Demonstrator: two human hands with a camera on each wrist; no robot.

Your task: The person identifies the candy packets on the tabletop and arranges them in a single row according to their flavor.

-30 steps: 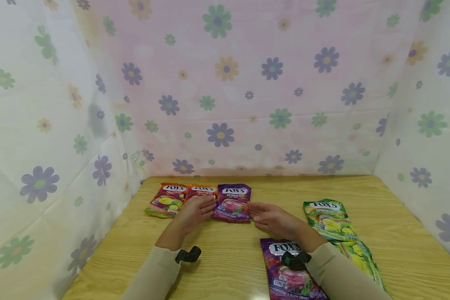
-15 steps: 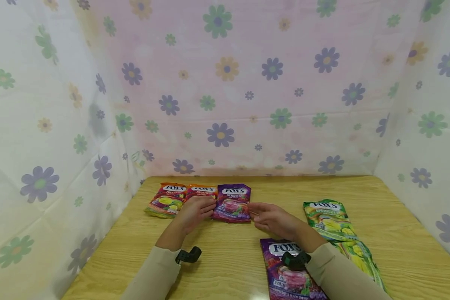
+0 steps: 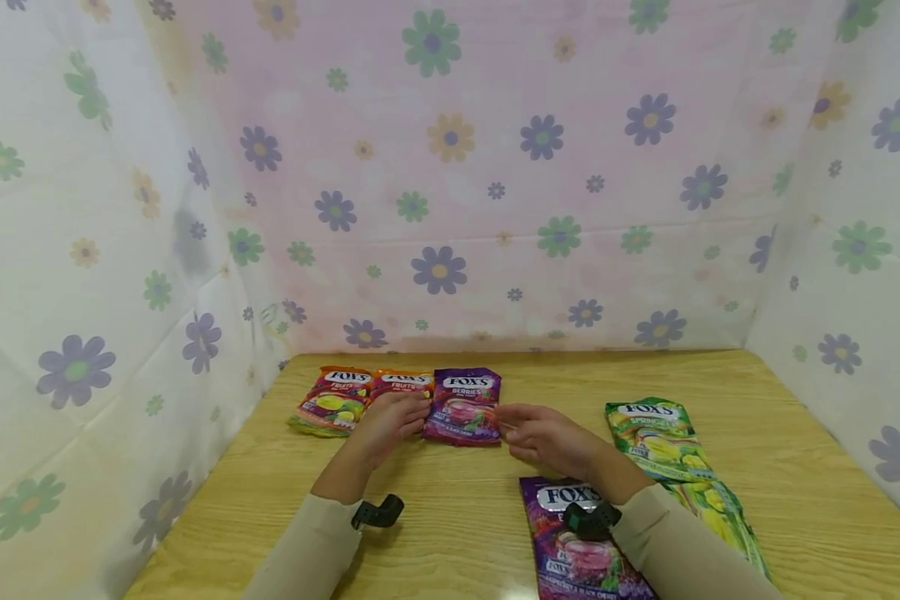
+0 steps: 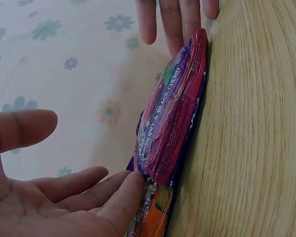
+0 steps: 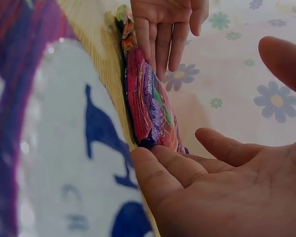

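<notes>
A purple bag of berry candy (image 3: pixel 462 407) lies flat at the back of the table, third in a row with two orange fruit candy bags. My left hand (image 3: pixel 390 427) is at its left edge, fingers straight, partly covering the middle orange bag (image 3: pixel 402 382). On the other side my right hand (image 3: pixel 547 439) has its extended fingertips right at the bag's right edge. In the left wrist view the fingers (image 4: pixel 123 197) meet the end of the purple bag (image 4: pixel 170 113), palm facing it. The right wrist view has the same bag (image 5: pixel 147 98) between both hands.
The outer orange bag (image 3: pixel 336 402) ends the row at left. Another purple bag (image 3: pixel 570 550) lies near the front, under my right forearm. Two green candy bags (image 3: pixel 660 442) lie end to end at right. Flowered cloth (image 3: pixel 495 208) encloses the wooden table's (image 3: pixel 435 517) back and sides.
The head view has shifted very slightly. Both hands and all the bags stay where they were.
</notes>
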